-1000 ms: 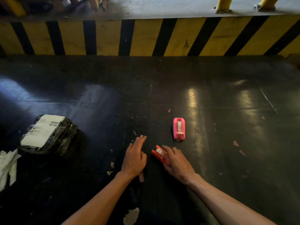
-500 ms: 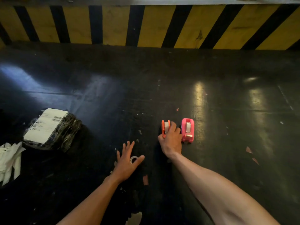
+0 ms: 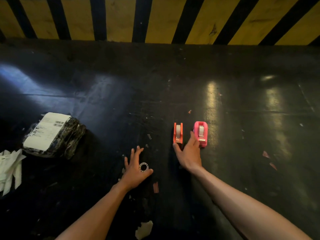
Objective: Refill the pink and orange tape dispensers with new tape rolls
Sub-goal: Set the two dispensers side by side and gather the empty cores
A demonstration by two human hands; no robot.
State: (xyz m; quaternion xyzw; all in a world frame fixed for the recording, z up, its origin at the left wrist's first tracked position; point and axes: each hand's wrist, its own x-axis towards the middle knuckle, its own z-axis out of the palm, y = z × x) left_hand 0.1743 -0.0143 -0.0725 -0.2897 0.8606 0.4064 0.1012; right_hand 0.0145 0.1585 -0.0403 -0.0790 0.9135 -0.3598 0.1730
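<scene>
The orange dispenser (image 3: 178,133) and pink dispenser (image 3: 200,133) stand side by side mid-surface (image 3: 242,135). The right hand (image 3: 188,154) reaches between them, grip wide. The left hand (image 3: 136,168) lies spread beside a small ring (image 3: 143,167), perhaps an empty core. A wrapped parcel (image 3: 52,135) sits near the left edge.

Two dispensers are seen upright side by side on the dark table (image 3: 242,118): orange (image 3: 178,132) left, pink (image 3: 200,133) right. The right hand (image 3: 188,154) is spread between them, thumb at the orange one's near end. The left hand (image 3: 136,166) is laid flat, fingers splayed, beside a small white ring (image 3: 143,167). A wrapped parcel (image 3: 53,135) is seen far left.
</scene>
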